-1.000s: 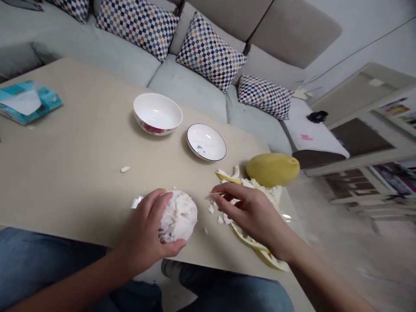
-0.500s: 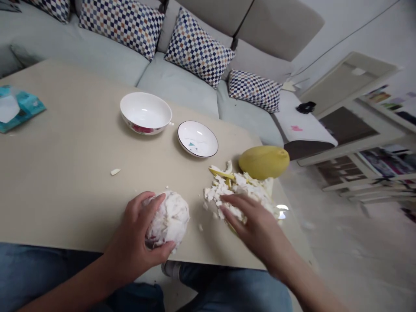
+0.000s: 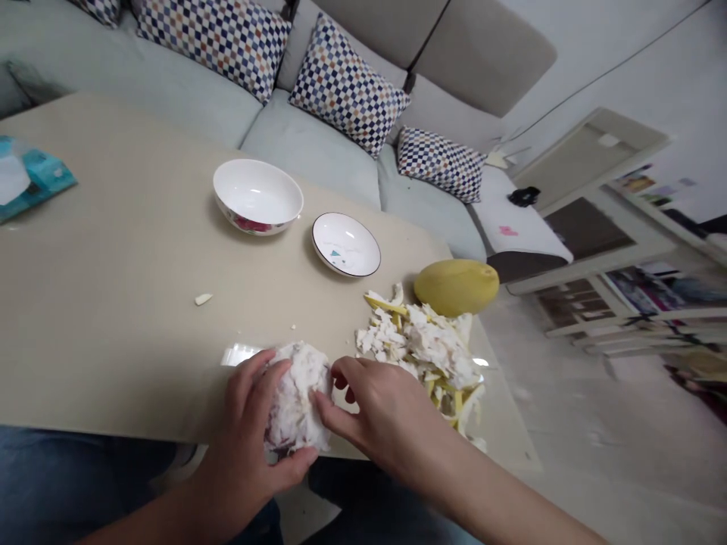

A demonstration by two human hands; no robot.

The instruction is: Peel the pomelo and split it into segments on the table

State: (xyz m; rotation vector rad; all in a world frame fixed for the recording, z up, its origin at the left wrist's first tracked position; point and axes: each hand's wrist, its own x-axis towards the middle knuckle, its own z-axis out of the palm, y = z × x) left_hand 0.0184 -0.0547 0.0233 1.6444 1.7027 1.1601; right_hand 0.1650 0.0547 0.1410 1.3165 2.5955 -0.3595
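Observation:
A peeled pomelo [image 3: 299, 397], covered in ragged white pith with pinkish flesh showing low on its left, is held at the table's near edge. My left hand [image 3: 255, 416] wraps round its left side, thumb underneath and fingers over the top. From the right, my right hand [image 3: 369, 409] pinches at the pith, its thumb against the fruit and its fingers curled at the upper right side. What lies between those fingertips is hidden. Beyond my right hand lies a heap of white pith and yellow peel [image 3: 437, 344].
An unpeeled yellow pomelo [image 3: 456, 287] lies behind the heap. A floral bowl [image 3: 258, 198] and a small dark-rimmed dish [image 3: 346, 244] stand toward the back. One pale scrap [image 3: 203, 299] lies left of centre, and a teal tissue pack [image 3: 37, 178] at far left. A sofa [image 3: 312, 144] borders the table.
My right hand has moved left from the peel heap to the pomelo and now pinches at its pith. My left hand keeps its hold, with the fruit slightly shifted in view.

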